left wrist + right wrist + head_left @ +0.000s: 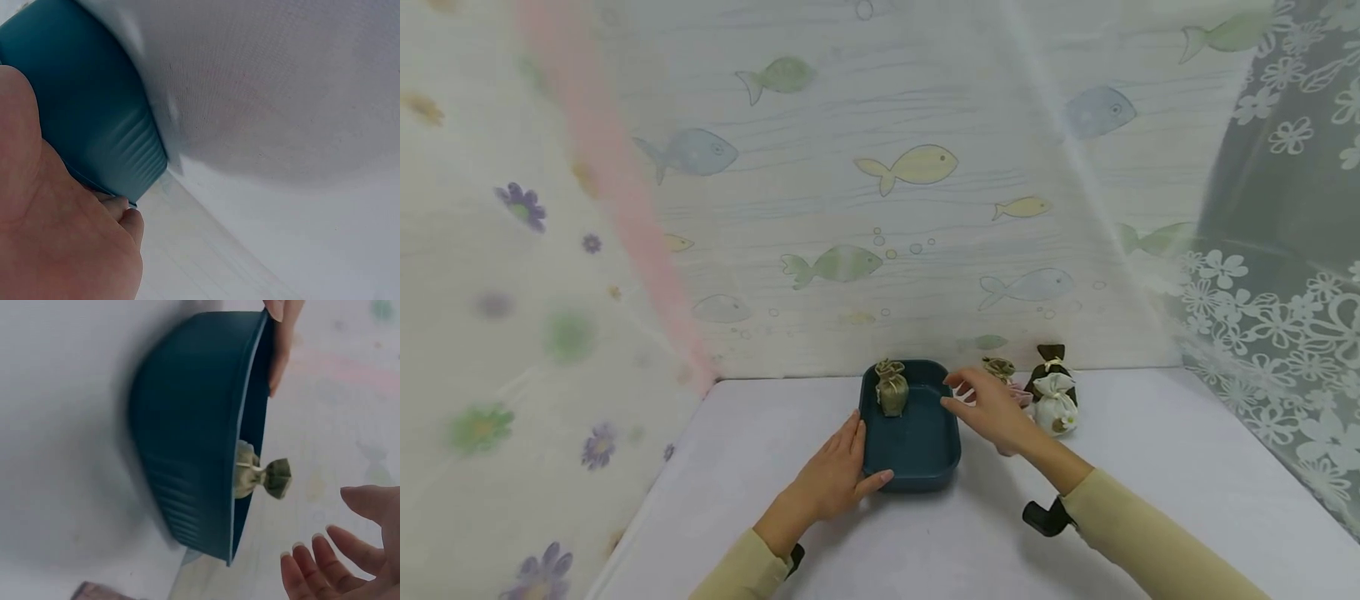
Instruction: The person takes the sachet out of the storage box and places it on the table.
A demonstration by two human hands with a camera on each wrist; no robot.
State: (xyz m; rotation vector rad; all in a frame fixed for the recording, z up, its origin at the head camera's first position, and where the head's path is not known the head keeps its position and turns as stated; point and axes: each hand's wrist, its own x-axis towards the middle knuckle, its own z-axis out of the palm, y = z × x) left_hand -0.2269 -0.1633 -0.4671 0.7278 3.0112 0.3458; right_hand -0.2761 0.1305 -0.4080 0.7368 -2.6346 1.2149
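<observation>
A dark teal rectangular tray point(913, 450) stands on the table with an olive-green drawstring pouch point(892, 394) upright near its far left corner. My left hand point(827, 479) rests against the tray's left side, fingers straight along the rim and thumb over the near corner. Above the right rim, my right hand point(988, 407) has its fingers spread and slightly bent, with nothing between them. In the right wrist view this hand point(350, 550) is apart from the pouch point(250, 472), whose tied top shows above the rim. The left wrist view shows the palm point(69, 225) beside the tray wall point(94, 100).
Right of the tray stand a white pouch point(1056, 406) and a dark brown pouch point(1051, 357) behind it. Another olive pouch point(999, 367) and something pink point(1020, 394) are partly hidden by my right hand. A fish-patterned curtain point(910, 317) hangs behind the white table point(760, 425).
</observation>
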